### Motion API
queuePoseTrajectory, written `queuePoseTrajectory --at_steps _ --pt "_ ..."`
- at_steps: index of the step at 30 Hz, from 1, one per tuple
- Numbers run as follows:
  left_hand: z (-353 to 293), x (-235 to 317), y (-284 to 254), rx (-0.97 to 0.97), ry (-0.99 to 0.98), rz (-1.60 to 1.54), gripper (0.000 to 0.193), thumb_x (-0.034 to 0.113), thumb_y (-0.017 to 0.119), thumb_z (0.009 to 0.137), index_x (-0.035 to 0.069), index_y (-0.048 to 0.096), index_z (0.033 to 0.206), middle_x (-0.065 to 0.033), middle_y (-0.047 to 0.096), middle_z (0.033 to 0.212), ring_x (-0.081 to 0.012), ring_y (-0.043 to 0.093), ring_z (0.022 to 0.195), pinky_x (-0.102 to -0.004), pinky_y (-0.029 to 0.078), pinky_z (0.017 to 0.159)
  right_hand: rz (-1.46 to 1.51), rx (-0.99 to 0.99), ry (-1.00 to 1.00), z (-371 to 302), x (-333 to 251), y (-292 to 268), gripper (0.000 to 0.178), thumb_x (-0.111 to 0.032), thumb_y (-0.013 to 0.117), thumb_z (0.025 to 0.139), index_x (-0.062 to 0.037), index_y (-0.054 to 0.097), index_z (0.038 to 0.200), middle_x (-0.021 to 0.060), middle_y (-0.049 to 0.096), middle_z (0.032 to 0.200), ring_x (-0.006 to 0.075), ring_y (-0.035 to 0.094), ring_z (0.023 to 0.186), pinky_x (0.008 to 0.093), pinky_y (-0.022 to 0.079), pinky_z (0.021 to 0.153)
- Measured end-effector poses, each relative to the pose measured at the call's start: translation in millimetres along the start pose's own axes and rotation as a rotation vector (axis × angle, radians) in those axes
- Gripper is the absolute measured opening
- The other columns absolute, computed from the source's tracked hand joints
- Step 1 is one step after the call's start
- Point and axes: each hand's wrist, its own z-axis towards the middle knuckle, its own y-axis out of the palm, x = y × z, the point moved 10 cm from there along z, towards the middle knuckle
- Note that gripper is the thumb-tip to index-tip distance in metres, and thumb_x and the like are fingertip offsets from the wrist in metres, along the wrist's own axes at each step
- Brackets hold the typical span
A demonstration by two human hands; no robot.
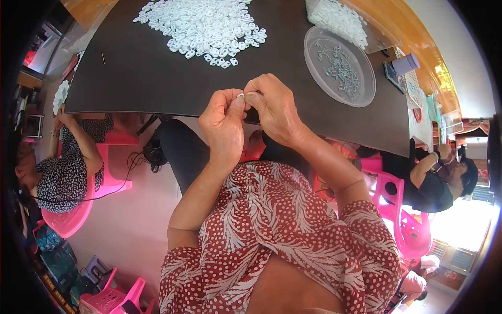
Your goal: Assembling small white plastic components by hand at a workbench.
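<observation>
Above the near edge of the dark table (172, 89), my two hands meet with their fingertips together. My left hand (224, 118) is closed in a pinch on a small white plastic piece (240, 96), most of which its fingers cover. The thumb and fingers of my right hand (274, 107) press together right against that piece; whatever lies between them is hidden. Beyond my hands spreads a large heap of small white plastic pieces (204, 26) with holes in them. To the right, a round clear tray (312, 65) holds many small grey metal pins or screws (341, 73).
A clear box (384, 42) of white pieces stands behind the tray. A phone (395, 77) and a lilac cup (405, 64) are at the right edge. A thin stick (103, 57) lies left. People sit on pink chairs at left (65, 220) and right (413, 235).
</observation>
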Motion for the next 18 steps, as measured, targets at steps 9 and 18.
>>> queuePoseTrajectory --at_steps 9,18 --pt "6 -10 -8 0.018 -0.102 -0.041 0.009 0.001 0.056 0.088 -0.005 0.062 0.091 -0.0044 0.062 0.075 -0.0065 0.052 0.060 -0.0187 0.043 0.053 0.163 -0.079 0.135 3 18 9 0.005 -0.006 0.054 0.082 -0.0011 0.055 0.080 0.0102 0.058 0.076 0.0275 0.054 0.075 0.0373 0.044 0.067" --pt "9 -12 -7 0.015 -0.109 -0.066 0.009 0.000 0.056 0.087 -0.005 0.061 0.092 -0.0051 0.062 0.076 -0.0072 0.053 0.061 -0.0193 0.043 0.053 0.146 -0.083 0.142 6 20 11 0.005 -0.005 0.054 0.080 -0.0007 0.054 0.078 0.0107 0.057 0.075 0.0278 0.054 0.074 0.0376 0.044 0.067"
